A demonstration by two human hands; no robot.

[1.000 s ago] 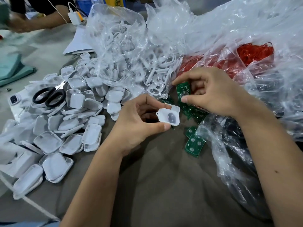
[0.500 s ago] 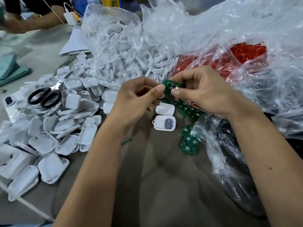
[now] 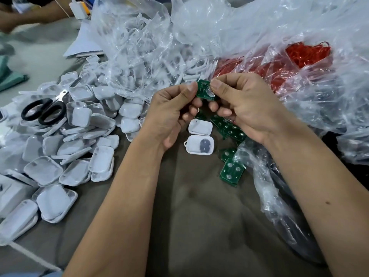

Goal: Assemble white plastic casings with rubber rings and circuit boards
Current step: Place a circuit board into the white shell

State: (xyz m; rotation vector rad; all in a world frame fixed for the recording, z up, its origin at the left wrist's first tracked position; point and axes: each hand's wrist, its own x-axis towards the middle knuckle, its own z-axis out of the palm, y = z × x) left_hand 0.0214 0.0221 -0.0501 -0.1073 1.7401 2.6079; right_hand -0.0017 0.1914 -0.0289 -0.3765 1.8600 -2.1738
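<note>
Both hands hold one green circuit board (image 3: 203, 90) up over the table. My left hand (image 3: 171, 112) pinches its left edge with thumb and fingers. My right hand (image 3: 243, 104) pinches its right side, thumb over a silver round contact. Below them on the brown cloth lies a white casing half (image 3: 199, 144) with a dark pad inside, and a second white casing piece (image 3: 200, 127) just above it. More green circuit boards (image 3: 231, 170) lie to the right. Red rubber rings (image 3: 299, 56) fill a clear bag behind.
A big heap of white casing halves (image 3: 75, 136) covers the left of the table, with black-handled scissors (image 3: 44, 110) on top. Clear plastic bags (image 3: 139, 47) of white parts rise at the back. Another person's arm (image 3: 30, 15) is at the far left.
My left hand put the casing with the dark pad down on the cloth and came up to the board. Both hands now hold the circuit board.
</note>
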